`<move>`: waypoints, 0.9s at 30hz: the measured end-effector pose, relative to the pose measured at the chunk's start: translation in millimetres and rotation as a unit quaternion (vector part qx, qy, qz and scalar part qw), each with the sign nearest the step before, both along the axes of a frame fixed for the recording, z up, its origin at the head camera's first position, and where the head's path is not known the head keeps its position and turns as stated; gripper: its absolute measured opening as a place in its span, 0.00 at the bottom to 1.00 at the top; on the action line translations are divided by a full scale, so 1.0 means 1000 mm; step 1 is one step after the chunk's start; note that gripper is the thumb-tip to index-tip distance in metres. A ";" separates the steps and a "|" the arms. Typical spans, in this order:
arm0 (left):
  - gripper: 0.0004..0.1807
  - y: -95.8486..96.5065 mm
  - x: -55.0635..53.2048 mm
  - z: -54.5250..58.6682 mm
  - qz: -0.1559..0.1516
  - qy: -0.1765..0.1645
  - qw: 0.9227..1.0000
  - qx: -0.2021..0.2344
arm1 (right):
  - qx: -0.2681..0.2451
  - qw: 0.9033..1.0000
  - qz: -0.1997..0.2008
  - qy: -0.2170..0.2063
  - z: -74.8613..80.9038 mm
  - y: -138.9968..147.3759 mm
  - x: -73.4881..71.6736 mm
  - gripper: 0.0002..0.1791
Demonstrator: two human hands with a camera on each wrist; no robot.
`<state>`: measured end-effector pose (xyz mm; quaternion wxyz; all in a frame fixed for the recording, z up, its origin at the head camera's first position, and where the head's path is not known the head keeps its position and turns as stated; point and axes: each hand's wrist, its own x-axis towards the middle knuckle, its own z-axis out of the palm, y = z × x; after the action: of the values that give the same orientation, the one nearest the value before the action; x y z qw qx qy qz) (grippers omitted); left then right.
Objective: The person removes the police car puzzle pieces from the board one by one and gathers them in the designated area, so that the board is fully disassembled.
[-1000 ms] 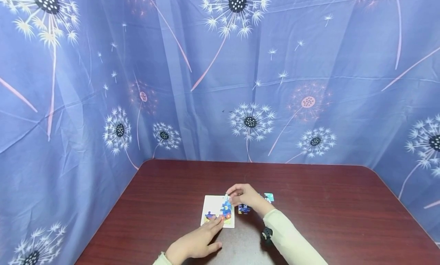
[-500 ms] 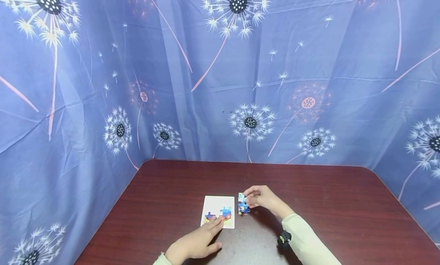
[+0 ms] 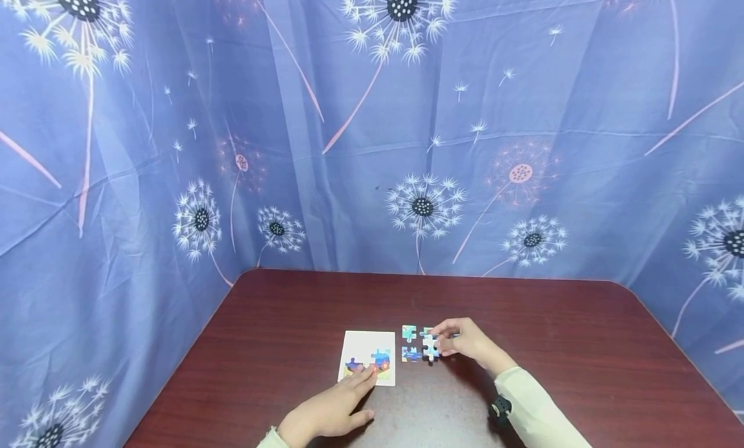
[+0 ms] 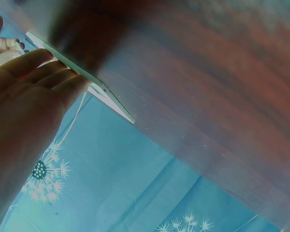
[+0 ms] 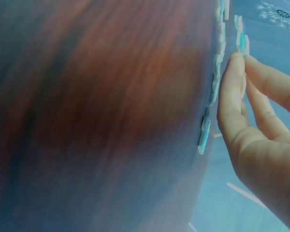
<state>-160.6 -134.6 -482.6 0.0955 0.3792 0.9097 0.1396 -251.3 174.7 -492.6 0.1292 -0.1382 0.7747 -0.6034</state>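
A white puzzle board (image 3: 354,342) lies on the table, with a few coloured puzzle pieces (image 3: 381,360) in its lower part, showing a blue vehicle with an orange wheel. My left hand (image 3: 334,406) rests on the board's lower edge with straight fingers; the left wrist view shows its fingertips at the board's rim (image 4: 111,98). To the right of the board, my right hand (image 3: 467,341) pinches a light blue puzzle piece (image 5: 241,36) between thumb and fingers, raised over the loose pieces. Beneath it, the loose pieces (image 3: 409,354) are partly hidden in the head view.
The loose pieces lie just beside the board's right edge, one of them a teal piece (image 3: 409,333). The dark red wooden table (image 3: 290,312) extends to a blue dandelion-print curtain (image 3: 360,196) behind and on the left.
My right hand has moved right, away from the board, carrying the pinched piece from over the board to over the loose pieces. My left hand has stayed in place.
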 end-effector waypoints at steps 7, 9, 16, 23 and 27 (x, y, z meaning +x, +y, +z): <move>0.35 -0.001 0.000 -0.003 0.006 -0.011 1.000 -0.002 | 0.007 1.000 -0.002 0.013 -0.005 -0.001 0.001 0.12; 0.35 -0.001 0.000 -0.003 0.007 -0.014 1.000 -0.002 | 0.013 1.000 -0.004 0.015 -0.004 -0.001 0.001 0.12; 0.34 -0.001 -0.001 -0.003 0.003 0.005 1.000 -0.004 | 0.038 0.999 -0.004 0.021 -0.004 -0.002 0.002 0.10; 0.35 0.000 0.000 0.000 0.006 -0.012 1.000 -0.004 | 0.068 0.997 -0.018 0.025 -0.001 -0.004 0.003 0.10; 0.35 -0.001 0.000 0.000 0.006 -0.012 1.000 -0.006 | 0.076 0.996 -0.022 0.029 0.000 -0.006 0.005 0.09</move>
<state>-160.1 -135.3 -483.1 0.1078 0.3712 0.9116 0.1398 -246.6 168.4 -492.9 0.1038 -0.1279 0.8248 -0.5409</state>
